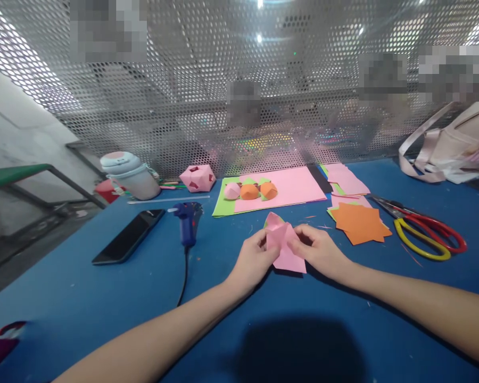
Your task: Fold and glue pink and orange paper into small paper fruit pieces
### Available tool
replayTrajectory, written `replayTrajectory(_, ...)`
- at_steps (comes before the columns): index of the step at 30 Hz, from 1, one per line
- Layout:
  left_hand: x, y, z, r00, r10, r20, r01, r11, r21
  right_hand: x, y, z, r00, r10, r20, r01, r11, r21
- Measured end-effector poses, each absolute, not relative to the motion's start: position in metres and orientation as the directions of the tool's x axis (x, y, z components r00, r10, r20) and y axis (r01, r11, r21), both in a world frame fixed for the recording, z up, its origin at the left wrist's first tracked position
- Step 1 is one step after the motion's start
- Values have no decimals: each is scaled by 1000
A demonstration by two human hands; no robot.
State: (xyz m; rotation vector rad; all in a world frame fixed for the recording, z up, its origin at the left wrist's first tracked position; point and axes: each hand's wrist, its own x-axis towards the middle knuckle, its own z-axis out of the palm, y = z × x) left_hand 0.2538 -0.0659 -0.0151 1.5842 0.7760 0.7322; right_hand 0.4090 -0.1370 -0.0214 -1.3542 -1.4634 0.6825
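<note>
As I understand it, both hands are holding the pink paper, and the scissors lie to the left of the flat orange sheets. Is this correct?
Not quite: in the head view, the scissors lie to the right of the flat orange sheets. The left hand and right hand do both hold the pink paper.

Free near tabletop [303, 298], glue gun [188, 226] blocking left, scissors [407, 215] right

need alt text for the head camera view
A person's left hand and right hand hold folded pink paper at a blue table. Glue gun and phone lie to the left, orange sheets and scissors to the right.
</note>
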Motion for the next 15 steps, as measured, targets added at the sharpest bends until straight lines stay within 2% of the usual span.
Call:
replayTrajectory(8, 252, -63, -20, 624, 781, 41, 172, -189, 967, 411, -135, -20, 195, 899, 392, 431, 280, -857)
replayTrajectory(15, 253, -65, -17, 635, 773, 9, 253, -218, 943, 415, -134, -17, 262, 896, 359, 351, 259, -900)
